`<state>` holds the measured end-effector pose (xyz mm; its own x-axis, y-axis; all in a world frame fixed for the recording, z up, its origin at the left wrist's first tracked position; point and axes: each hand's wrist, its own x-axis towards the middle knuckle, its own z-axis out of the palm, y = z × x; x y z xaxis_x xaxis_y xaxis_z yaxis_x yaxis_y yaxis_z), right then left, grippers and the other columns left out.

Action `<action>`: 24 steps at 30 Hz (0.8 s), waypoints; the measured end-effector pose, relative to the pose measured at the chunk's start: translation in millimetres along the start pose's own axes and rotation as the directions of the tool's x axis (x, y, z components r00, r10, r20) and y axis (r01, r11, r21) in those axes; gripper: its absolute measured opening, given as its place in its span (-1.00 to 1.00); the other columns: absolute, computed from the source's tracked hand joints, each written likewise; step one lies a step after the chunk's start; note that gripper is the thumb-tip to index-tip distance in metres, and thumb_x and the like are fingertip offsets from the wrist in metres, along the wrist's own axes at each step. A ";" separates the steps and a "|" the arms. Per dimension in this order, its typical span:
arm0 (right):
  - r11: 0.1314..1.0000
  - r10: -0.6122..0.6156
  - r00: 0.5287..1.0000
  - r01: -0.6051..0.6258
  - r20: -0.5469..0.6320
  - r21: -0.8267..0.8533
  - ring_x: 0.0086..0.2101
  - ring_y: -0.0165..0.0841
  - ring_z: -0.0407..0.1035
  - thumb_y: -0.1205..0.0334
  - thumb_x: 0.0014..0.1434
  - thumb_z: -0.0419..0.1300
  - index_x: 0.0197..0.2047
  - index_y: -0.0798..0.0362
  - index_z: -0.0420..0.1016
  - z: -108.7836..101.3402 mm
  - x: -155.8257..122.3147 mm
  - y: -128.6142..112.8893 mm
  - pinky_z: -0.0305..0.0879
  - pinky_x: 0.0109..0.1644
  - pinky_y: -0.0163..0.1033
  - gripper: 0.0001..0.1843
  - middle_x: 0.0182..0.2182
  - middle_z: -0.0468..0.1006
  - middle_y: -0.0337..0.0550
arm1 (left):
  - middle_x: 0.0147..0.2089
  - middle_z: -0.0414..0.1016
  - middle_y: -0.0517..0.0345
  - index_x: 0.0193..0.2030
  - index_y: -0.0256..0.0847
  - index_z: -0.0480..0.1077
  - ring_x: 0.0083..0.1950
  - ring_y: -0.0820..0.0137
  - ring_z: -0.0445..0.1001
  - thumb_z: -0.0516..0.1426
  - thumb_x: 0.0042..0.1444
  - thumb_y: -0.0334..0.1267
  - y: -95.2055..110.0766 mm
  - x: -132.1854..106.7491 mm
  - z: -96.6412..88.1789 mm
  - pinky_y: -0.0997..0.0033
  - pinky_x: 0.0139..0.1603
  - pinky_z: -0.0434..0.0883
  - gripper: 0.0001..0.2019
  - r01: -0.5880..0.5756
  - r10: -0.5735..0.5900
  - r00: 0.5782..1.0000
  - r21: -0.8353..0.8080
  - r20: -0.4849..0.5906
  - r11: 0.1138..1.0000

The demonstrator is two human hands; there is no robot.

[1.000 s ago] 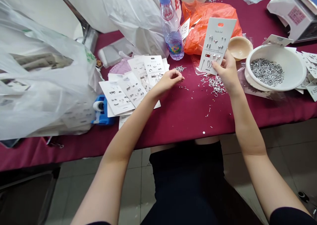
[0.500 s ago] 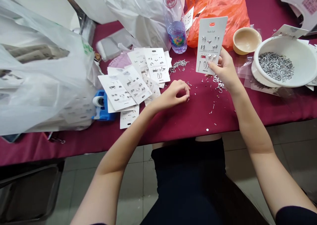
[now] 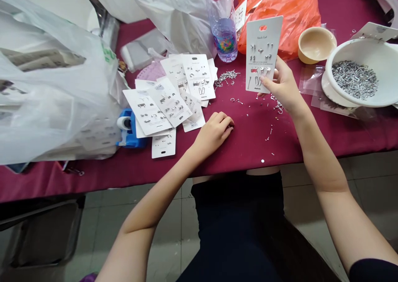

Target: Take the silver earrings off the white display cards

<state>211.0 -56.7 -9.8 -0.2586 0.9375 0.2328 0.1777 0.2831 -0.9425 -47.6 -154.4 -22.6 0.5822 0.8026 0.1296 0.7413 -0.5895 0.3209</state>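
My right hand (image 3: 284, 87) holds a white earring card (image 3: 263, 52) upright by its lower edge, thumb pressed on the front; several small silver earrings are fixed to it. My left hand (image 3: 214, 131) rests on the maroon tablecloth (image 3: 233, 149) with fingers curled in, pinching something too small to make out. Loose silver earring pieces (image 3: 270, 104) lie scattered between the hands. A fanned pile of filled earring cards (image 3: 174, 100) lies just left of my left hand.
A white bowl of silver pieces (image 3: 357, 73) stands at right, a small beige bowl (image 3: 315, 44) behind it. A water bottle (image 3: 222, 25), an orange bag (image 3: 286, 8) and white plastic bags (image 3: 52, 91) crowd the back and left. A blue tape dispenser (image 3: 129, 128) sits by the cards.
My left hand has drawn back toward the table's front edge, fingers still curled. The right hand keeps the card upright, roughly in place. The camera view has tilted down.
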 end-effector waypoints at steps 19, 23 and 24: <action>0.988 0.048 0.975 -0.079 0.216 0.135 -0.09 -0.17 0.56 -0.18 0.17 0.32 0.33 -0.21 0.25 42.9 -20.5 -25.4 0.62 0.01 0.05 -0.27 0.12 0.55 -0.07 | -0.20 0.57 0.13 -0.23 -0.18 0.37 -0.16 0.41 0.55 0.14 0.25 -0.40 16.1 62.6 -25.4 0.30 -0.04 0.52 -0.95 0.044 -0.199 0.921 -0.419 -0.334 0.907; 0.981 0.049 0.971 -0.091 0.235 0.170 -0.22 -0.26 0.55 -0.19 0.21 0.30 0.34 -0.20 0.23 50.7 -25.2 -26.2 0.61 0.02 0.05 -0.28 0.06 0.58 -0.11 | -0.20 0.59 0.14 -0.23 -0.18 0.39 -0.18 0.43 0.57 0.16 0.29 -0.32 16.9 65.0 -17.8 0.35 -0.05 0.54 -0.95 0.035 -0.228 0.899 -0.458 -0.374 0.888; 0.981 0.048 0.970 -0.091 0.238 0.171 -0.22 -0.27 0.55 -0.20 0.21 0.30 0.35 -0.20 0.23 51.7 -25.9 -26.7 0.61 0.02 0.04 -0.27 0.05 0.58 -0.11 | -0.21 0.60 0.14 -0.23 -0.18 0.39 -0.19 0.44 0.58 0.17 0.30 -0.31 16.5 64.2 -16.4 0.36 -0.06 0.54 -0.94 0.035 -0.232 0.894 -0.457 -0.382 0.889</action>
<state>163.9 -98.9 -3.0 -0.4681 0.8750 0.1234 0.0350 0.1579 -0.9868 -3.4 -111.1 6.4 0.2207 0.8896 0.3999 0.5266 -0.4538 0.7189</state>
